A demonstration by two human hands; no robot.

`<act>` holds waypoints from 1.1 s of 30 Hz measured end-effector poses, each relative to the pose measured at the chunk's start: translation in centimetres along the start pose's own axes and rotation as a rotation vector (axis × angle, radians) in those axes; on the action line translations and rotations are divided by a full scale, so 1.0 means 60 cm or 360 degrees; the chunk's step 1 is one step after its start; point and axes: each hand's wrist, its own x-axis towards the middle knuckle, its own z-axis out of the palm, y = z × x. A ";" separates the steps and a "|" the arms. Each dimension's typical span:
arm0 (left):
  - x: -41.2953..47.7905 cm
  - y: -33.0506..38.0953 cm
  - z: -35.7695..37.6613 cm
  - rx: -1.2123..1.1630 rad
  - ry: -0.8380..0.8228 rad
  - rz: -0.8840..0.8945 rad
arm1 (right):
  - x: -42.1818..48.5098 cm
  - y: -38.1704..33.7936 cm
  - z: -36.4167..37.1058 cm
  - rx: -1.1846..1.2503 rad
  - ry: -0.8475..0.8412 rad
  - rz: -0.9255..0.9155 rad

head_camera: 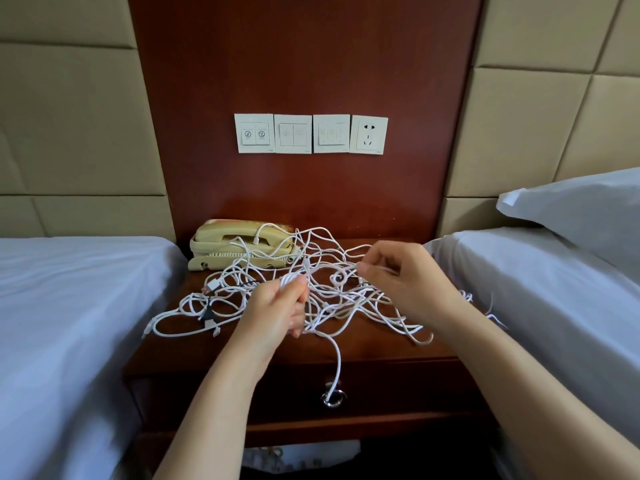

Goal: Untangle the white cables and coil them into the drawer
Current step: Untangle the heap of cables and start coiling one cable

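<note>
One drawer [398, 386] is sitting shut in the near face of the counter [381, 348], so its inside is not showing. None of the white cables [346, 299] are lying in it. A single strand is hanging over the counter's near edge and reaching down to the drawer's ring handle [334, 398].

At the far left, a white-sheeted left bed [69, 306] is lying beside the counter. A beige telephone [239, 247] is sitting at the counter's far left corner, with a few cable strands draping over it. The rest of the cables are sprawling in a loose tangle across the whole counter top.

The left grip [277, 313] is hovering above the middle of the tangle. Its fingers are curling tightly round a small bundle of cable loops, which is poking out above the thumb.

The right grip [405, 275] is hanging a little farther back and to the right. Its thumb and forefinger are pinching one strand while the other fingers are staying loosely bent.

A few strands are trailing onto the edge of the right bed [536, 289], where a pillow [581, 209] is resting at the far end.
</note>
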 end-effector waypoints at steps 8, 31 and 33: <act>0.003 0.002 -0.004 -0.0009 0.0171 0.0055 | 0.001 -0.010 -0.031 -0.0291 -0.0106 -0.0040; -0.015 0.016 0.038 0.0025 -0.0069 -0.0030 | -0.042 0.028 -0.020 0.0089 -0.0615 0.0410; -0.016 0.015 0.046 0.0024 -0.0130 -0.0041 | -0.045 0.025 -0.007 0.0323 -0.0645 0.0423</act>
